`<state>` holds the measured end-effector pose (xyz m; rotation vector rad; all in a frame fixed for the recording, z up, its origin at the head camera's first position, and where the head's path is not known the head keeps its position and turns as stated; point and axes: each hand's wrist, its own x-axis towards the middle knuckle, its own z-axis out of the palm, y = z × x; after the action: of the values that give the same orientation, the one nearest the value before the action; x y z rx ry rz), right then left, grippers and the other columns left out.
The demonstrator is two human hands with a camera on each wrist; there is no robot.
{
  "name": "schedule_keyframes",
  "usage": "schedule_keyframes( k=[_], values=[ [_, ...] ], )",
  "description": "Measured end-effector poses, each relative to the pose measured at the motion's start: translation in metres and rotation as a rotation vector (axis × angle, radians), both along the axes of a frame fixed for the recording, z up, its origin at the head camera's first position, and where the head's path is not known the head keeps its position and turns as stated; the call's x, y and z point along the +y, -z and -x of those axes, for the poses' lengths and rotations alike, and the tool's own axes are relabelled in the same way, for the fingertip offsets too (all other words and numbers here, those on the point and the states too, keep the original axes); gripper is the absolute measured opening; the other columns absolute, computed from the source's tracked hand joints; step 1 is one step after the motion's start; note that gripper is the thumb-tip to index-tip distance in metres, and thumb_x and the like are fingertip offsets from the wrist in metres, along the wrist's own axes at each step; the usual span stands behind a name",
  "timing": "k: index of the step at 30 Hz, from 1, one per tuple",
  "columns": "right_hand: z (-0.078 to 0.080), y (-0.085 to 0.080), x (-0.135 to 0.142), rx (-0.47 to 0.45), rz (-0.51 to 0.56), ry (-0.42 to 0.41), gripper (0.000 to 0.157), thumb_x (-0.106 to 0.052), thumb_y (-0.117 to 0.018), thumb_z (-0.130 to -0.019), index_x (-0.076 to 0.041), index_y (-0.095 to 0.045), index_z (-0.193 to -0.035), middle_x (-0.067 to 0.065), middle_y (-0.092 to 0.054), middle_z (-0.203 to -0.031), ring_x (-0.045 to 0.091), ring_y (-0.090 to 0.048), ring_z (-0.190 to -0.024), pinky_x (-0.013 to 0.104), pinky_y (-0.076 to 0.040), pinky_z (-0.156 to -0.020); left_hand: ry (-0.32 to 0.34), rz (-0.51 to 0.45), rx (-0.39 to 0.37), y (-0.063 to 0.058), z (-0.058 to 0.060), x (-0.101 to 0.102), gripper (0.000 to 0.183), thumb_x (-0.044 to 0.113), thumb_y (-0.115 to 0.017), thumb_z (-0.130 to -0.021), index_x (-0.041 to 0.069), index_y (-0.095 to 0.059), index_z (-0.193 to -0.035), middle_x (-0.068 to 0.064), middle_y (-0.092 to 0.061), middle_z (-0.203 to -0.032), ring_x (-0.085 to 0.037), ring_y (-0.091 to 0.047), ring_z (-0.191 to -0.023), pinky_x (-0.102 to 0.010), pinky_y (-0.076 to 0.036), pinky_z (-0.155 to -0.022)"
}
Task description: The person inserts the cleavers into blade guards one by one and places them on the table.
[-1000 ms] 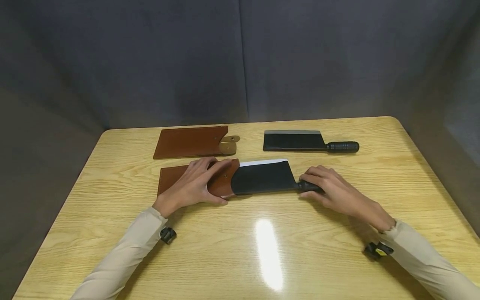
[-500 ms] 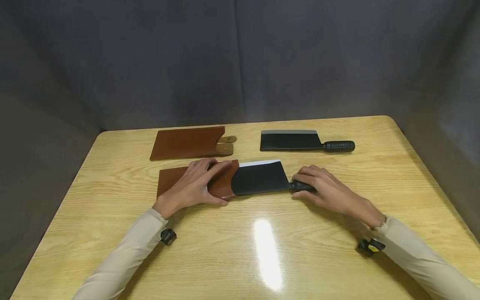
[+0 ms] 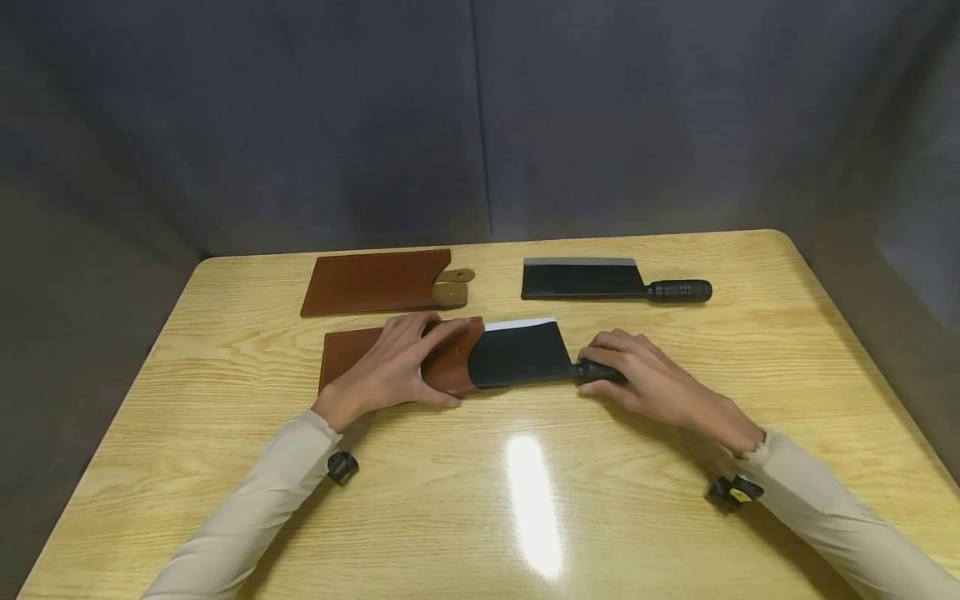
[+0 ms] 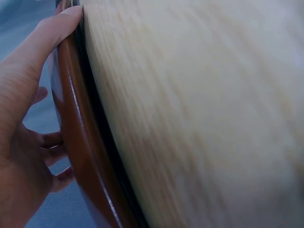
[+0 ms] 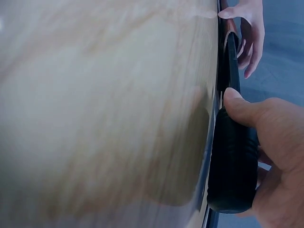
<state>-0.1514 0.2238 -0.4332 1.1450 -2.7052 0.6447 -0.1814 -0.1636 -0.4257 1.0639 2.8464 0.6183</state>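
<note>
Right hand (image 3: pixel 651 375): curled round cleaver handle (image 5: pixel 232 166).
Cleaver blade (image 3: pixel 519 354): lengthwise left of grip, partly inside leather sheath (image 3: pixel 458 360).
Left hand (image 3: pixel 390 365): spread across sheath, holding near mouth.

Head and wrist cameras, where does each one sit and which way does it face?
Head: worn on the head, facing forward and down at the table; the left hand, right hand and both sleeves show.
Left wrist: on that wrist, looking along the left hand at the front brown sheath; only that hand shows.
Right wrist: on that wrist, looking at the black handle; the right hand shows, with the left beyond.
Head and right wrist share both hands.
</note>
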Motion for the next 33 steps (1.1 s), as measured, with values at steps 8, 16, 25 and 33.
schedule_keyframes(
  k=[8,16,25,33],
  values=[
    [-0.003,0.001,-0.002,-0.027,0.003,-0.001,0.043,-0.026,-0.080,-0.094,0.001,-0.072,-0.127,0.006,-0.069,-0.114,0.022,-0.065,-0.103,0.051,-0.049,-0.090,0.010,-0.002,-0.014,0.005,-0.001,0.002,0.109,0.062,-0.090,-0.074,0.034,-0.035,-0.164,-0.009,-0.047,-0.149,-0.034,-0.042,-0.141,-0.061,-0.027,-0.119],
    [-0.001,0.000,-0.005,-0.046,-0.009,0.008,0.045,-0.028,-0.079,-0.095,0.001,-0.072,-0.129,0.006,-0.068,-0.113,0.020,-0.063,-0.101,0.048,-0.050,-0.089,0.016,-0.004,-0.014,0.003,0.001,0.001,0.109,0.063,-0.089,-0.074,0.033,-0.036,-0.164,-0.009,-0.049,-0.148,-0.032,-0.044,-0.137,-0.060,-0.029,-0.117],
    [0.001,0.000,-0.009,-0.047,0.017,-0.017,0.040,-0.026,-0.081,-0.094,0.000,-0.074,-0.124,0.004,-0.068,-0.109,0.015,-0.061,-0.094,0.038,-0.051,-0.080,0.006,0.006,-0.036,0.001,0.001,0.002,0.108,0.061,-0.090,-0.074,0.033,-0.037,-0.164,-0.010,-0.049,-0.147,-0.033,-0.045,-0.138,-0.060,-0.028,-0.119],
    [0.002,-0.003,-0.012,-0.065,0.003,-0.011,0.042,-0.028,-0.079,-0.095,0.000,-0.073,-0.126,0.004,-0.067,-0.109,0.016,-0.061,-0.096,0.040,-0.050,-0.082,-0.002,0.014,-0.039,0.001,0.002,0.001,0.108,0.062,-0.089,-0.074,0.033,-0.036,-0.164,-0.009,-0.049,-0.148,-0.033,-0.045,-0.138,-0.060,-0.028,-0.118]
  ],
)
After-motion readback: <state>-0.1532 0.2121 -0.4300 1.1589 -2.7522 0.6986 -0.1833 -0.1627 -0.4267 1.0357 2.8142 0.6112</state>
